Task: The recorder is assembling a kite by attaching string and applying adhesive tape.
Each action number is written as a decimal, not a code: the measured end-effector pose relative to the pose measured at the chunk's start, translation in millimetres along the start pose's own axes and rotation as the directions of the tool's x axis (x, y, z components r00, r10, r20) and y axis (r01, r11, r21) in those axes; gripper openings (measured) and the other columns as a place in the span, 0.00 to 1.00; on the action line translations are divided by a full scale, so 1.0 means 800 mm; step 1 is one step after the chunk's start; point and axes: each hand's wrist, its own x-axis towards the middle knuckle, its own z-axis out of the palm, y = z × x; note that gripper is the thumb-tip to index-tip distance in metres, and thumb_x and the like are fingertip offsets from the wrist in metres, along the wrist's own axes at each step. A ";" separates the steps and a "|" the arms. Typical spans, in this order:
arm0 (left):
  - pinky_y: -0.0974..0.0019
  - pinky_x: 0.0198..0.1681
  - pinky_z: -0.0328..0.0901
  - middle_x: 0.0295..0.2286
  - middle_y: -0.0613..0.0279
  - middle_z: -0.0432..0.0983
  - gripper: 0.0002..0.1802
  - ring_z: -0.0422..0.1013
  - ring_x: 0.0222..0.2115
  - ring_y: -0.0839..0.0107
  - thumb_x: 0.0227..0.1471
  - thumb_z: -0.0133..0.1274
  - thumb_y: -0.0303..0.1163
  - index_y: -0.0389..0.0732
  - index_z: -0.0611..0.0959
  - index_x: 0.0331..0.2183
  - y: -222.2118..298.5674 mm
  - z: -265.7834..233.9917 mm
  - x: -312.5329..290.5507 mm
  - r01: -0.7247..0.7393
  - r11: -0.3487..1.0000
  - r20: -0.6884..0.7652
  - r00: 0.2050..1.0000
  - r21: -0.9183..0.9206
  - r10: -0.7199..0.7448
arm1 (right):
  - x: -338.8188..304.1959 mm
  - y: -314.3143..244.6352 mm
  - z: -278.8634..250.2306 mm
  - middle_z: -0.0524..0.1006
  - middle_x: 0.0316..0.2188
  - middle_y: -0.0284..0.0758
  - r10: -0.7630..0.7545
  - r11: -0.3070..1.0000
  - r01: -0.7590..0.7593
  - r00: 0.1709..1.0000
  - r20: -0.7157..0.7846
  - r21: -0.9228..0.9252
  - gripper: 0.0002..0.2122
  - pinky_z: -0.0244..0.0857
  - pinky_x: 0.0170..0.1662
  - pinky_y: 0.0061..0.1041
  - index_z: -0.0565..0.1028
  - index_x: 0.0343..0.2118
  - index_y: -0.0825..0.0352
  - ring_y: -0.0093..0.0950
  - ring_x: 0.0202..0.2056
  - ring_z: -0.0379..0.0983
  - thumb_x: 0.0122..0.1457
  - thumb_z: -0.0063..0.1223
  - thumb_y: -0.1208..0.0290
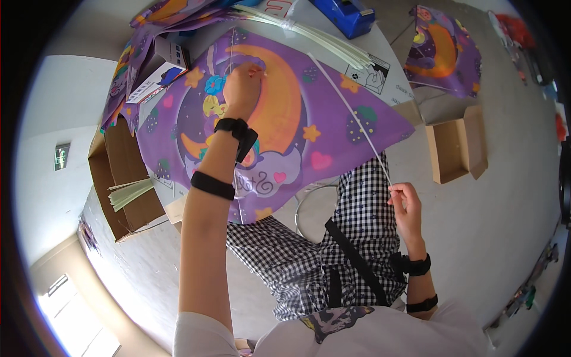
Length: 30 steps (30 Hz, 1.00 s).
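A purple kite [279,128] printed with an orange moon, stars and hearts lies spread in front of me, its near part over my lap. My left hand [242,89] is closed over the upper middle of the kite, fingers curled; what they hold, if anything, is hidden. A thin pale line runs down the kite's middle, passing by this hand. My right hand [408,211], off the kite's near right edge, pinches the lower end of a thin white rod [351,110]. The rod slants up and left across the kite's right part.
Beyond the kite lie a bundle of pale sticks [315,35] and a blue tape dispenser [345,16]. At left are a small white box [157,74] and an open brown carton [122,178] with pale strips. Another kite [443,53] and an open cardboard box [455,146] are at right.
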 end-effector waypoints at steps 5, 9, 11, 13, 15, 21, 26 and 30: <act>0.62 0.33 0.71 0.29 0.59 0.83 0.07 0.79 0.30 0.62 0.48 0.60 0.32 0.42 0.85 0.32 -0.004 -0.043 -0.014 -0.019 0.997 -0.114 0.993 -0.080 0.010 | -0.019 -0.011 0.004 0.74 0.35 0.32 -0.026 0.999 0.025 1.000 0.016 0.030 0.03 0.68 0.34 0.19 0.71 0.38 0.69 0.19 0.28 0.69 0.66 0.46 0.77; 0.72 0.30 0.69 0.28 0.60 0.83 0.06 0.79 0.28 0.74 0.51 0.59 0.27 0.36 0.83 0.32 0.048 -0.141 -0.113 0.028 0.894 0.012 1.000 -0.448 -0.026 | -0.032 -0.016 0.001 0.74 0.33 0.31 -0.104 0.994 0.105 0.993 0.055 -0.006 0.02 0.62 0.30 0.18 0.71 0.38 0.68 0.18 0.25 0.65 0.66 0.45 0.78; 0.75 0.30 0.69 0.29 0.60 0.82 0.06 0.78 0.30 0.77 0.54 0.58 0.26 0.34 0.82 0.33 0.080 -0.198 -0.192 0.137 0.827 0.068 0.990 -0.546 -0.120 | -0.040 -0.019 0.002 0.73 0.33 0.30 -0.195 0.981 0.196 0.978 0.075 -0.004 0.02 0.56 0.27 0.17 0.70 0.37 0.67 0.16 0.24 0.60 0.66 0.45 0.78; 0.74 0.31 0.69 0.30 0.60 0.83 0.06 0.78 0.31 0.75 0.55 0.58 0.27 0.34 0.81 0.34 0.088 -0.231 -0.261 0.203 0.691 0.084 0.976 -0.694 -0.202 | -0.050 -0.034 0.007 0.72 0.31 0.28 -0.246 0.969 0.241 0.963 0.106 0.062 0.02 0.51 0.26 0.17 0.72 0.36 0.68 0.15 0.24 0.58 0.66 0.46 0.78; 0.73 0.33 0.70 0.33 0.58 0.82 0.11 0.78 0.33 0.73 0.57 0.57 0.26 0.33 0.82 0.42 0.077 -0.241 -0.316 0.167 0.534 0.049 0.972 -0.829 -0.228 | -0.060 -0.050 0.011 0.71 0.30 0.27 -0.316 0.949 0.311 0.938 0.138 0.061 0.04 0.49 0.26 0.17 0.74 0.34 0.68 0.14 0.24 0.56 0.66 0.47 0.78; 0.71 0.39 0.75 0.37 0.55 0.81 0.12 0.79 0.38 0.68 0.62 0.51 0.28 0.33 0.80 0.45 0.064 -0.227 -0.403 -0.012 0.053 -0.027 0.959 -0.999 -0.282 | -0.100 -0.071 0.000 0.69 0.32 0.29 -0.358 0.931 0.364 0.895 0.266 0.028 0.05 0.52 0.32 0.15 0.76 0.36 0.71 0.15 0.29 0.60 0.65 0.46 0.81; 0.68 0.40 0.76 0.38 0.55 0.80 0.11 0.78 0.41 0.65 0.64 0.49 0.29 0.35 0.79 0.44 0.083 -0.218 -0.422 -0.089 -0.196 -0.038 0.968 -0.977 -0.247 | -0.129 -0.073 -0.013 0.69 0.30 0.29 -0.422 0.889 0.454 0.866 0.268 -0.068 0.04 0.50 0.28 0.17 0.77 0.36 0.70 0.16 0.26 0.57 0.63 0.49 0.81; 0.65 0.39 0.76 0.39 0.53 0.80 0.11 0.78 0.42 0.63 0.63 0.49 0.30 0.34 0.79 0.43 0.089 -0.223 -0.428 -0.099 -0.187 -0.055 0.973 -0.977 -0.226 | -0.142 -0.073 -0.015 0.69 0.30 0.29 -0.444 0.873 0.479 0.859 0.256 -0.093 0.04 0.49 0.28 0.17 0.77 0.35 0.70 0.16 0.26 0.57 0.63 0.49 0.81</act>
